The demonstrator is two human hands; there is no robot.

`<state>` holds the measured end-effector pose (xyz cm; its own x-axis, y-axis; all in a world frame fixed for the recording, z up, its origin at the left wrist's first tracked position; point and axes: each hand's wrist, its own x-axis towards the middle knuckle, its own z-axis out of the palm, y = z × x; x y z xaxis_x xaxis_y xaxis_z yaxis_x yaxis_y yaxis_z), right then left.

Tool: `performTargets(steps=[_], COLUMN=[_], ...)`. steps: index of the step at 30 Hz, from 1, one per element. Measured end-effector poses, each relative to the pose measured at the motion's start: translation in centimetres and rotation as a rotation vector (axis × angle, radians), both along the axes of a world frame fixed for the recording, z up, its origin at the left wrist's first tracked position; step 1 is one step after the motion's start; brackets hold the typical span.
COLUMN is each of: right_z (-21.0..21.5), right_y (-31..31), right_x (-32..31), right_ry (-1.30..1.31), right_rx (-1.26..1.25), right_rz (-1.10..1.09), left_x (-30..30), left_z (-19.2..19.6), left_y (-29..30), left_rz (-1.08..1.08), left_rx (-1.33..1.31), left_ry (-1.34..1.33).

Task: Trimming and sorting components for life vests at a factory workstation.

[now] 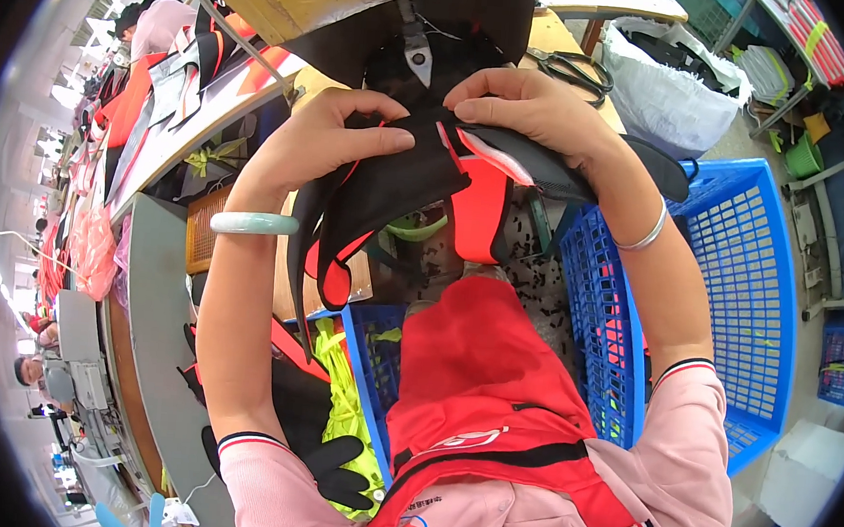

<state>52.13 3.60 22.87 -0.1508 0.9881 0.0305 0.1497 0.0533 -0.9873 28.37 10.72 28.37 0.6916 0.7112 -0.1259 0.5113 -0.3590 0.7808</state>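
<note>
- The left hand (325, 139) pinches the near edge of a black and red fabric piece (398, 188), thumb lying flat along the top and fingers curled beneath.
- The right hand (531, 110) presses down on the same fabric piece from the other side, fingers closed over its grey and black end, thumb tucked under.
- The two hands sit close together, fingertips nearly meeting, and the fabric piece is stretched between them and hangs down toward the person's lap in black strips with red lining.
- A pale green bangle (254, 223) circles the left wrist; a silver bangle (645, 235) circles the right wrist.
- Just beyond the hands stands the sewing machine head (413, 43), its metal foot right above the fabric.
- Farther beyond the right hand, black scissors (572, 70) lie on the counter (556, 33).
- Beside the right forearm stands a blue plastic basket (734, 276).
- Beneath the left forearm, a second blue basket (371, 358) holds yellow-green fabric (339, 395), with black pieces beside it.
- Past the left hand, cut red and black pieces (159, 98) are stacked along a long counter.
</note>
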Motion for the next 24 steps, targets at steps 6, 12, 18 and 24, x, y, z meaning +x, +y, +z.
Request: performTargets(steps=[6,12,18,24], right_z=[-0.2,-0.4,-0.9,-0.3], right_y=[0.6,1.4,2.5,2.5], right_x=[-0.6,-0.7,-1.4,-1.8], right_ry=[0.117,0.096,0.271,0.362], right_rx=[-0.108,-0.123,-0.147,-0.204], right_rz=[0.017,-0.022,-0.084,-0.138], left_x=[0.2,0.4,0.4,0.5], left_z=[-0.5,-0.6,-1.3,-1.2], left_y=[1.0,1.6,2.5,2.5], left_rz=[-0.022,-0.035,0.002,0.047], left_rx=[0.072,0.066,0.048,0.054], left_ry=[0.033,0.101,0.012,0.021])
